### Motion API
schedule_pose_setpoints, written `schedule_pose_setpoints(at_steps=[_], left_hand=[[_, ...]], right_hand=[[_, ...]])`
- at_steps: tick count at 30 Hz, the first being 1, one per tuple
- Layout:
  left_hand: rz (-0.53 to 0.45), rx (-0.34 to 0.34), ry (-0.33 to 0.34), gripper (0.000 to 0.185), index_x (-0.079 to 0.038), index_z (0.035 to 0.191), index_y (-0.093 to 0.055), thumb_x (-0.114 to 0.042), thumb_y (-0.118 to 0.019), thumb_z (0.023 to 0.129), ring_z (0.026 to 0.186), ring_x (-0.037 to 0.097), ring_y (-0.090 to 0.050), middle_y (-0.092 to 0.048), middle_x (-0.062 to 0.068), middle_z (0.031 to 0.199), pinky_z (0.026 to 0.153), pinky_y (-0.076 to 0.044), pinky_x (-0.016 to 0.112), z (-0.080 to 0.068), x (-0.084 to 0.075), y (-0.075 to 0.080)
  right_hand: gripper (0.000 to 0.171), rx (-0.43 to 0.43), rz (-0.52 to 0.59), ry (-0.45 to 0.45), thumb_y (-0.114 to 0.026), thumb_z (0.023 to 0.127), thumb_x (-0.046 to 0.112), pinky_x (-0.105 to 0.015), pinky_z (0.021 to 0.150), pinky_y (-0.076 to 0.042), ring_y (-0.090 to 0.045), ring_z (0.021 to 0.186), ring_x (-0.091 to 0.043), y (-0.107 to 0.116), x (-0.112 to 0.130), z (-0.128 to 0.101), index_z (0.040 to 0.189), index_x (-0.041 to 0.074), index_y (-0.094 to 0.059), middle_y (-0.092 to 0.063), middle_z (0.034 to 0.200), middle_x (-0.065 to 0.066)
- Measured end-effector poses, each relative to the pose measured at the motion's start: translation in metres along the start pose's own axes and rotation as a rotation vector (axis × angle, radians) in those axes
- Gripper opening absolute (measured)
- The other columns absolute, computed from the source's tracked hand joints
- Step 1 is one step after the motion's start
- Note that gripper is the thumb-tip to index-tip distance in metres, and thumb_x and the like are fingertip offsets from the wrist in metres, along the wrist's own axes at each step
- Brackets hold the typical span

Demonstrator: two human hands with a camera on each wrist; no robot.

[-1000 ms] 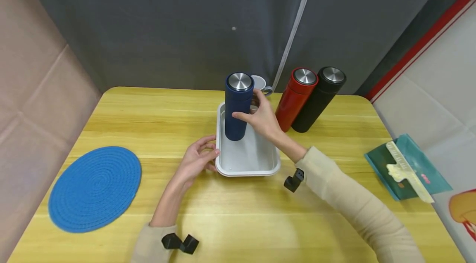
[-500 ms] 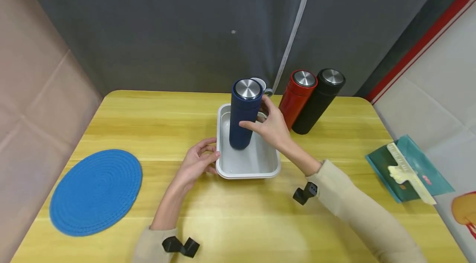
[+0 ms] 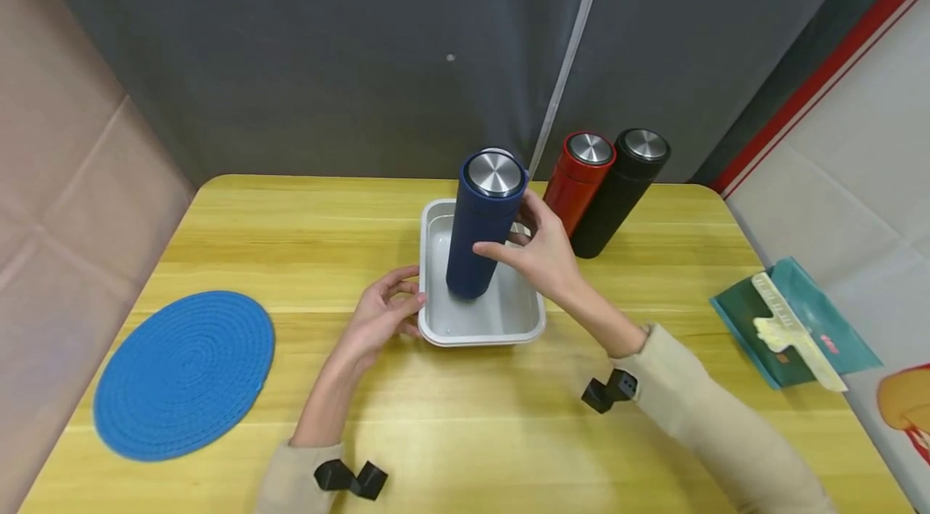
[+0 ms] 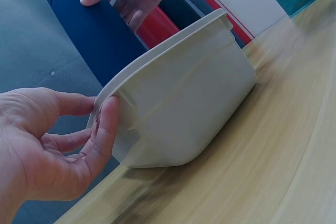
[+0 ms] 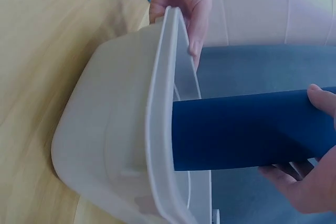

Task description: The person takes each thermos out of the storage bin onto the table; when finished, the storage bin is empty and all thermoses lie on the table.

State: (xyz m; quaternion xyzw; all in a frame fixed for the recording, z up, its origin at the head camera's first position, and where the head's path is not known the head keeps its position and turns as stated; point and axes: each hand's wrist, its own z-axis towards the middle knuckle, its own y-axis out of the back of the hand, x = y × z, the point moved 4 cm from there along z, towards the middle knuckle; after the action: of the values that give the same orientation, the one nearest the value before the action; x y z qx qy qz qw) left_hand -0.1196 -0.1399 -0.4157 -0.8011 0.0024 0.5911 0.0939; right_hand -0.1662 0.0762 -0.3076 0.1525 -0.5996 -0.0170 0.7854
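A navy blue thermos [image 3: 475, 244] with a steel-topped lid leans slightly to the right, its lower end inside a light grey plastic bin [image 4: 184, 103]. My right hand [image 3: 543, 254] grips the thermos from the right, thumb on the near side and fingers behind. In the right wrist view, the thermos [image 5: 241, 132] passes over the bin's rim [image 5: 163, 108] into its opening. My left hand [image 3: 387, 311] pinches the bin's left rim between thumb and fingers, which the left wrist view shows closely. The base of the thermos is hidden by the bin's wall in both wrist views.
A red thermos [image 3: 577, 183] and a black thermos [image 3: 625, 191] stand side by side at the back right. A round blue woven placemat [image 3: 185, 375] lies at left. On the right is a teal packet [image 3: 828, 320] with a pale clip [image 3: 802, 336]. A grey curtain hangs behind.
The right hand has moved the blue thermos right and toward the viewer within the bin, and it tilts more. It now covers most of the white mug behind. The left hand stays put.
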Motion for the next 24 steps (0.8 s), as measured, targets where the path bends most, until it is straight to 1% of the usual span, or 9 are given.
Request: schedule_pose_setpoints(at_steps=[4, 8, 16, 20, 23, 24], left_hand=[[-0.002, 0.004, -0.004, 0.051, -0.005, 0.141, -0.045, 0.001, -0.06, 0.092, 0.07, 0.017, -0.061, -0.051, 0.016, 0.113, 0.054, -0.058, 0.026, 0.0, 0.0, -0.001], [-0.003, 0.011, -0.007, 0.051, -0.005, 0.141, -0.044, 0.001, -0.06, 0.093, 0.07, 0.018, -0.06, -0.05, 0.021, 0.117, 0.054, -0.057, 0.025, 0.001, -0.001, -0.002], [0.015, 0.024, 0.002, 0.054, -0.005, 0.142, -0.043, 0.0, -0.06, 0.091, 0.07, 0.017, -0.061, -0.05, 0.018, 0.116, 0.055, -0.058, 0.027, 0.001, 0.002, -0.003], [0.016, 0.03, 0.001, 0.053, -0.005, 0.142, -0.043, -0.001, -0.061, 0.092, 0.07, 0.018, -0.061, -0.05, 0.018, 0.117, 0.056, -0.058, 0.027, 0.002, 0.003, -0.004], [0.017, 0.033, 0.001, 0.053, -0.005, 0.142, -0.043, -0.001, -0.061, 0.092, 0.072, 0.019, -0.061, -0.049, 0.02, 0.119, 0.057, -0.058, 0.027, 0.002, 0.003, -0.003], [0.018, 0.036, 0.001, 0.053, -0.005, 0.142, -0.043, -0.001, -0.062, 0.092, 0.072, 0.02, -0.061, -0.049, 0.02, 0.12, 0.057, -0.059, 0.027, 0.002, 0.003, -0.003]], right_hand=[[0.07, 0.004, -0.004, 0.02, -0.084, 0.073, 0.004, -0.033, 0.089, -0.057, -0.059, 0.108, -0.021, 0.002, 0.006, -0.007, 0.133, 0.006, -0.049, -0.06, 0.123, -0.01], [0.07, -0.007, -0.015, 0.05, -0.084, 0.073, 0.002, -0.031, 0.088, -0.057, -0.06, 0.107, -0.022, 0.007, 0.01, -0.014, 0.134, 0.005, -0.049, -0.06, 0.123, -0.01], [0.072, -0.051, -0.058, 0.098, -0.084, 0.072, -0.001, -0.026, 0.085, -0.057, -0.062, 0.102, -0.019, 0.028, 0.014, -0.026, 0.135, 0.007, -0.05, -0.061, 0.122, -0.008], [0.072, -0.083, -0.086, 0.114, -0.084, 0.071, -0.002, -0.022, 0.078, -0.057, -0.062, 0.096, -0.018, 0.04, 0.017, -0.029, 0.134, 0.008, -0.052, -0.063, 0.118, -0.005], [0.071, -0.102, -0.073, 0.123, -0.083, 0.07, -0.005, -0.022, 0.074, -0.057, -0.061, 0.09, -0.018, 0.048, 0.021, -0.03, 0.133, 0.008, -0.054, -0.064, 0.113, -0.003], [0.071, -0.109, -0.069, 0.129, -0.083, 0.069, -0.006, -0.022, 0.074, -0.057, -0.062, 0.09, -0.018, 0.05, 0.022, -0.031, 0.133, 0.008, -0.054, -0.064, 0.113, -0.002]])
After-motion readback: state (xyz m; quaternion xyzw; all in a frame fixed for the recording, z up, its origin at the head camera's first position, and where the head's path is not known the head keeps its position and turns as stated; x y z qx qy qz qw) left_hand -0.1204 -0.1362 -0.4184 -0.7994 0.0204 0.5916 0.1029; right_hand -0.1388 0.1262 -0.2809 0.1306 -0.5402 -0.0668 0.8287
